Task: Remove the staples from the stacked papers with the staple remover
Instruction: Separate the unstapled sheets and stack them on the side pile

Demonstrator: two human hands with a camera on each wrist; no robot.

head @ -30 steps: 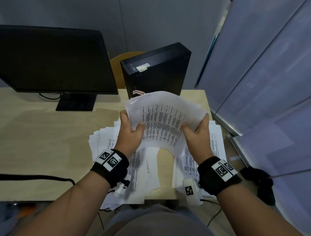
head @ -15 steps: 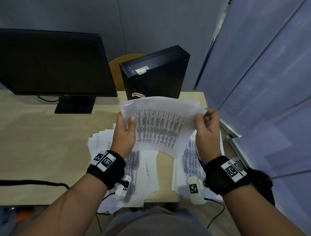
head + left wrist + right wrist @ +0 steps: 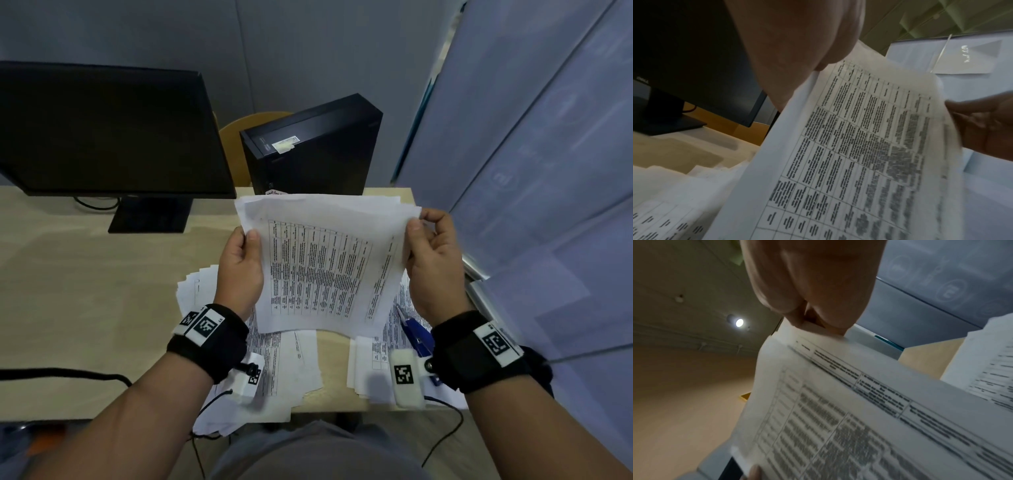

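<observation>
A stack of printed papers [image 3: 325, 267] with tables is held up above the desk between both hands. My left hand [image 3: 245, 250] grips its left edge, thumb on the front sheet. My right hand [image 3: 424, 240] pinches the top right corner between thumb and fingers. In the left wrist view the stack of papers [image 3: 859, 146] fills the frame. The right wrist view shows the stack of papers [image 3: 838, 402] under my pinching fingers [image 3: 807, 316]. A blue staple remover [image 3: 416, 330] lies on the papers at the right, beside my right wrist. No staple is visible.
Loose sheets [image 3: 284, 359] spread over the wooden desk [image 3: 85, 291] below the hands, some past the front edge. A black monitor [image 3: 102, 130] stands back left, a black computer case [image 3: 315, 147] behind the stack. A partition [image 3: 531, 171] runs along the right. A black cable [image 3: 61, 371] crosses the desk's left.
The stack was flattened and raised. My right hand slid from the lower right edge up to the top right corner. The blue staple remover came into sight under my right wrist.
</observation>
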